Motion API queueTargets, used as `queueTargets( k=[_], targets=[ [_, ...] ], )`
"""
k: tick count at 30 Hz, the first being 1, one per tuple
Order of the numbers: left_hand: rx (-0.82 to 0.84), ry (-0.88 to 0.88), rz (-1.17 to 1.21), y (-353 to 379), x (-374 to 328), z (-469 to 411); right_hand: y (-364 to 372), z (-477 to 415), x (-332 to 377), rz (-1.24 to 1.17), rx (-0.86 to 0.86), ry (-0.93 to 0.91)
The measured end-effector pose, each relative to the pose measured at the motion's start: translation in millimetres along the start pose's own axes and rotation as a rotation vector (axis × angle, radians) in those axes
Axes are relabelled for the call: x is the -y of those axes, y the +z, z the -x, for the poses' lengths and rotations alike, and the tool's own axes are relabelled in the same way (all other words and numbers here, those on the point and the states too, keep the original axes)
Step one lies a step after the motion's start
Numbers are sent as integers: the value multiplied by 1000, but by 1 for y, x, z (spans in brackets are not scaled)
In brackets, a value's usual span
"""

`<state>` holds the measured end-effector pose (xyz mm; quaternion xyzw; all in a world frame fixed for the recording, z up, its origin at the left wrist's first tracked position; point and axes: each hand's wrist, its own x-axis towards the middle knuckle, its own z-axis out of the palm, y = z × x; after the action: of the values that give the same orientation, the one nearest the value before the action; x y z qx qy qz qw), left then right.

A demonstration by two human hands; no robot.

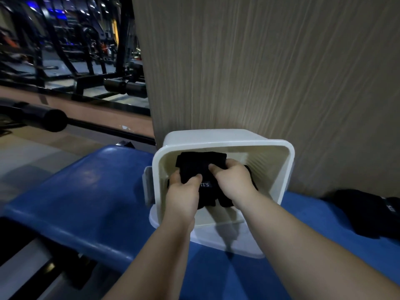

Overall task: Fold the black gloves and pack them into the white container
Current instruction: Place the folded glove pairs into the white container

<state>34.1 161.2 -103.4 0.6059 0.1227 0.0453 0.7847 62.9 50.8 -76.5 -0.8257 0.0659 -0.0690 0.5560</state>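
The left hand and right hand each pinch the folded black glove in curled fingers, within the mouth of the white container; the other glove lies rightward on the tabletop, nearer the right hand

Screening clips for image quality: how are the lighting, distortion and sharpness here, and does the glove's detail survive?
Head view: dim light; wide-angle distortion bows the edge of the wood-grain wall; the gym machines at upper left are dark and soft; the black glove, gripped by the left hand and right hand over the white container, reads flat black except a small white label.
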Motion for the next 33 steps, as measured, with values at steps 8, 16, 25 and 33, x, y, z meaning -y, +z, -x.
queueTargets(
  k=[8,16,25,33],
  targets=[
    [-103,34,-189,-5,6,-18,23,-25,9,489,104,65],
    [-155,152,-689,-5,8,-11,32,-25,6,719,164,145],
    [-98,222,-864,-7,14,-9,23,-19,6,579,190,77],
    [-126,172,-971,-1,17,-10,3,4,6,873,76,-319]
  ],
)
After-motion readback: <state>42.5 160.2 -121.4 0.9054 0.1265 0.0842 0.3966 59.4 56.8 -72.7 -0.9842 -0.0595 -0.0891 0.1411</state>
